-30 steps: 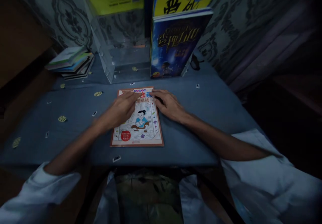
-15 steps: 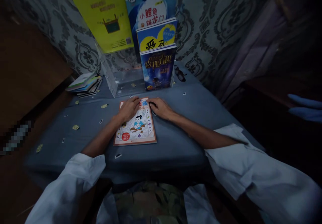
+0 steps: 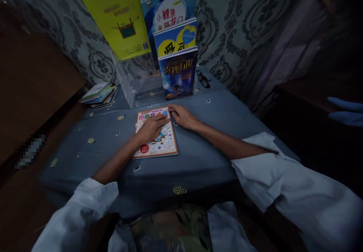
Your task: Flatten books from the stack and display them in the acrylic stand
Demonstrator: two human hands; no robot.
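Note:
A thin picture book (image 3: 167,148) with an orange-bordered cover lies closed on the cloth-covered table. My left hand (image 3: 152,129) rests flat across the middle of its cover, fingers stretched toward the right, hiding part of the drawing. At the book's upper right corner is my right hand (image 3: 183,116), fingers extended and their tips touching the edge. Behind the book stands a clear acrylic rack (image 3: 131,95) with several upright books, among them a dark blue book (image 3: 179,76) in front and a yellow one (image 3: 121,21) at the left.
A small stack of books (image 3: 99,95) lies at the table's back left. Dark glasses (image 3: 204,80) are beside the rack on the right. Patterned wallpaper (image 3: 218,25) closes off the back. Blue finger-like shapes (image 3: 346,112) show at the right edge.
My left hand has slid down and right over the cover, uncovering the title and covering the drawn figure. My right hand stays at the corner. The view has shifted slightly.

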